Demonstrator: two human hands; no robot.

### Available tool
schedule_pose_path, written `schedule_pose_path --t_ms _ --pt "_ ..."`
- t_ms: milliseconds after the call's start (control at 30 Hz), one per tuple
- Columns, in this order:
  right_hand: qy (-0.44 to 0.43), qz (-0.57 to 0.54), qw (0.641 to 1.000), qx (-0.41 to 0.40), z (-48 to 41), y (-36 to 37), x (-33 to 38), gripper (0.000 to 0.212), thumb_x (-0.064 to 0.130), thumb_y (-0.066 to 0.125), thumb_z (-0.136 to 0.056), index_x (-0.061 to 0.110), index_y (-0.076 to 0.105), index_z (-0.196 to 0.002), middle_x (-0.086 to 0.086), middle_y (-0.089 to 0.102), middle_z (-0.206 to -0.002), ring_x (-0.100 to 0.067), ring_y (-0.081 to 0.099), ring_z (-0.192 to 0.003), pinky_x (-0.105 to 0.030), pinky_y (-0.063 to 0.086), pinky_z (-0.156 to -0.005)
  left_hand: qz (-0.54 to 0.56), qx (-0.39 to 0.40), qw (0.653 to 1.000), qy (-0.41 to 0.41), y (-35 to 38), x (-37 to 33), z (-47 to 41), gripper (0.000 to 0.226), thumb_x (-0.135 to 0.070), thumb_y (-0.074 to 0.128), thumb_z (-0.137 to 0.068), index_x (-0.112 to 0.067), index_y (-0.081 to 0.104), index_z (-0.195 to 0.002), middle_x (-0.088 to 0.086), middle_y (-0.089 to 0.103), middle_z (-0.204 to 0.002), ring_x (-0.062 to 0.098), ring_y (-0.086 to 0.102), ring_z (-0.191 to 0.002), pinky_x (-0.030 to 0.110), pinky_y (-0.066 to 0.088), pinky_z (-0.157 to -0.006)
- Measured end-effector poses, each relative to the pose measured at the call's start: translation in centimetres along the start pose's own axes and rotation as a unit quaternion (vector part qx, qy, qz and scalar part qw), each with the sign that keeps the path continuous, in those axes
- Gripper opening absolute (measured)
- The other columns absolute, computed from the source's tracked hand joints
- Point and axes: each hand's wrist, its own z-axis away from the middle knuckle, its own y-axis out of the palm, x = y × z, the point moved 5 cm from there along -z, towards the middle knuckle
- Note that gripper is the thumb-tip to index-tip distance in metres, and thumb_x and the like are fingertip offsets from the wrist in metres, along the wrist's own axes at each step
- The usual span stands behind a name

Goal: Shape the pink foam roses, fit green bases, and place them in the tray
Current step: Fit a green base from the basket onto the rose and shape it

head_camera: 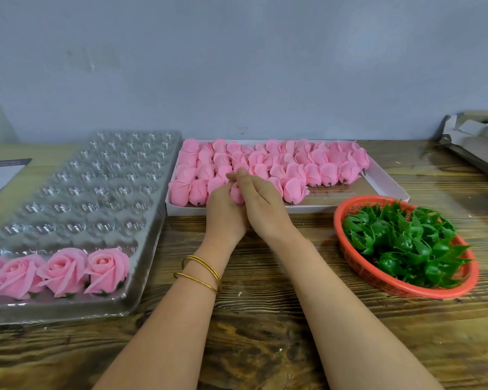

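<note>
A single pink bud (236, 193) is held at the centre of the frame, just above the near edge of the white box (307, 209) of unshaped buds. The left hand (226, 212) is curled round it. The right hand (262, 209) is laid against it with the thumb over the top; whether its fingers are closed round the bud cannot be told, as they are hidden.

The petals would likely be creased or torn if too much pressure were applied while they are spread. Neighbouring buds in the box could be knocked or flattened, since the hands are worked right beside them.

A clear stretch of wooden table (265, 291) is left between the forearms and toward the lower frame. At the right, the red basket (337, 220) of green bases (403, 243) sits near; its raised rim could be caught by a low reach. At the left, the clear tray (141, 249) holds finished roses (65, 270) in its nearest row, which could be brushed when the next is set beside them.
</note>
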Motion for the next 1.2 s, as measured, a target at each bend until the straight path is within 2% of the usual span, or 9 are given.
schedule_pose_path --t_ms 167,233,300,367,533,633,867,1033,1200 --pt "0.011 0.002 1.0 0.006 0.0 -0.1 -0.5 0.049 0.032 0.033 -0.107 -0.003 0.067 -0.11 -0.013 0.069 -0.114 0.002 0.062 -0.086 -0.003 0.041 -0.074 0.048 -0.006 0.998 -0.039 0.0 0.5 0.1 0.046 -0.005 0.052 -0.096 -0.024 0.044 -0.054 -0.009 0.048 -0.056 0.003 0.042 -0.056 0.013 0.034 -0.049" --pt "0.027 0.001 1.0 0.015 -0.1 0.0 -0.5 0.046 0.033 0.032 -0.107 0.005 0.065 -0.123 -0.005 0.065 -0.125 0.003 0.058 -0.105 -0.007 0.041 -0.092 0.082 -0.008 0.995 -0.053 0.0 0.5 0.2 0.044 -0.005 0.053 -0.096 -0.022 0.047 -0.056 -0.007 0.051 -0.057 0.005 0.045 -0.057 0.017 0.036 -0.05" --pt "0.041 -0.008 0.999 0.015 -0.2 -0.1 -0.6 0.044 0.033 0.032 -0.107 0.008 0.061 -0.13 -0.007 0.061 -0.134 -0.011 0.054 -0.124 -0.027 0.039 -0.109 0.102 -0.01 0.993 -0.053 -0.1 0.3 0.3 0.042 -0.005 0.054 -0.096 -0.022 0.051 -0.058 -0.007 0.054 -0.058 0.004 0.048 -0.058 0.013 0.038 -0.05" --pt "0.048 -0.013 0.999 0.01 -0.2 -0.2 -0.5 0.043 0.031 0.033 -0.107 0.009 0.061 -0.131 -0.009 0.061 -0.134 -0.016 0.053 -0.127 -0.037 0.039 -0.112 0.106 -0.013 0.993 -0.043 -0.2 0.0 0.4 0.042 -0.004 0.053 -0.096 -0.024 0.051 -0.059 -0.009 0.053 -0.059 0.002 0.049 -0.059 0.009 0.039 -0.051" --pt "0.072 -0.064 0.995 -0.003 -0.2 -0.3 -0.7 0.037 0.023 0.037 -0.107 0.006 0.067 -0.119 -0.011 0.068 -0.12 -0.016 0.062 -0.115 -0.034 0.046 -0.105 0.113 -0.021 0.993 -0.031 -0.4 -0.6 0.6 0.042 -0.005 0.055 -0.095 -0.03 0.051 -0.061 -0.013 0.053 -0.061 -0.002 0.049 -0.06 0.006 0.039 -0.051" --pt "0.089 -0.103 0.991 -0.012 -0.3 -0.3 -1.0 0.035 0.018 0.039 -0.106 0.022 0.071 -0.092 0.004 0.072 -0.094 -0.006 0.067 -0.094 -0.028 0.052 -0.093 0.121 -0.026 0.991 -0.042 -0.3 -0.5 0.6 0.039 -0.009 0.057 -0.095 -0.031 0.052 -0.062 -0.012 0.055 -0.061 0.001 0.052 -0.061 0.009 0.04 -0.051" --pt "0.108 -0.104 0.988 -0.041 -0.6 -0.8 -1.4 0.028 0.012 0.044 -0.102 0.006 0.068 -0.114 -0.012 0.07 -0.114 -0.021 0.065 -0.11 -0.04 0.051 -0.1 0.129 -0.019 0.99 -0.047 0.0 -0.4 0.7 0.04 -0.006 0.059 -0.092 -0.033 0.054 -0.062 -0.014 0.057 -0.06 0.001 0.054 -0.059 0.007 0.039 -0.047" --pt "0.107 -0.082 0.989 -0.056 -0.7 -1.1 -1.4 0.021 0.009 0.05 -0.099 0.009 0.07 -0.108 -0.012 0.071 -0.11 -0.023 0.066 -0.108 -0.045 0.052 -0.098 0.134 -0.008 0.99 -0.051 0.2 -0.1 0.7 0.038 -0.005 0.06 -0.091 -0.032 0.057 -0.064 -0.013 0.058 -0.061 0.002 0.054 -0.059 0.007 0.039 -0.048" --pt "0.1 -0.045 0.988 -0.109 -0.7 -2.0 -1.2 0.014 0.011 0.054 -0.097 0.013 0.064 -0.087 -0.006 0.069 -0.09 -0.023 0.066 -0.093 -0.048 0.053 -0.092 0.159 -0.007 0.986 -0.053 0.2 -0.1 0.7 0.031 -0.007 0.065 -0.088 -0.028 0.062 -0.066 -0.012 0.062 -0.062 -0.001 0.056 -0.057 0.009 0.041 -0.049"
